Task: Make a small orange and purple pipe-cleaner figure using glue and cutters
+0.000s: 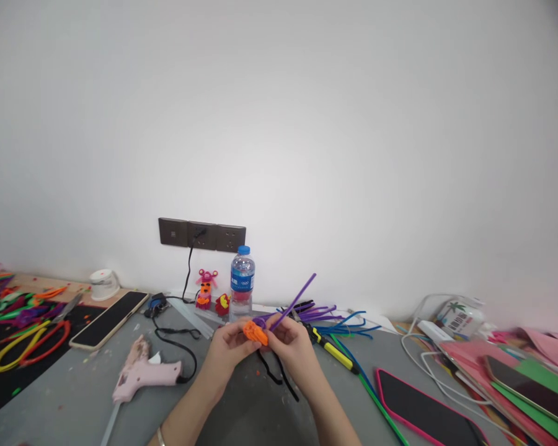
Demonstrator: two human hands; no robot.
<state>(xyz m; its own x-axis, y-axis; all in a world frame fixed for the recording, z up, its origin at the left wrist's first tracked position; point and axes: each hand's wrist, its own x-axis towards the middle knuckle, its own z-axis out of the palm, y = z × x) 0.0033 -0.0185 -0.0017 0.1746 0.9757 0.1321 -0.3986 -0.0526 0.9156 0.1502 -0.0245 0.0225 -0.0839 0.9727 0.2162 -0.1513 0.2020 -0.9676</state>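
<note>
Between my two hands, above the grey table, is a small orange figure of coiled pipe cleaner (255, 332). My left hand (229, 344) pinches its left side with thumb and fingertips. On the other side my right hand (294, 342) closes on a purple pipe cleaner (297, 298), which sticks up to the right and meets the orange piece. Two black pipe cleaner ends (286, 378) hang below. The fingertips partly hide where the pieces join. Just behind stands a water bottle (242, 282) with a blue cap.
A pink glue gun (146, 375) lies left, its black cord running to a wall socket (202, 235). Small pipe cleaner figures (204, 291) stand behind. Yellow-handled pliers (337, 356), blue pipe cleaners (344, 329) and a pink-edged phone (423, 409) lie right; scissors (58, 331) lie far left.
</note>
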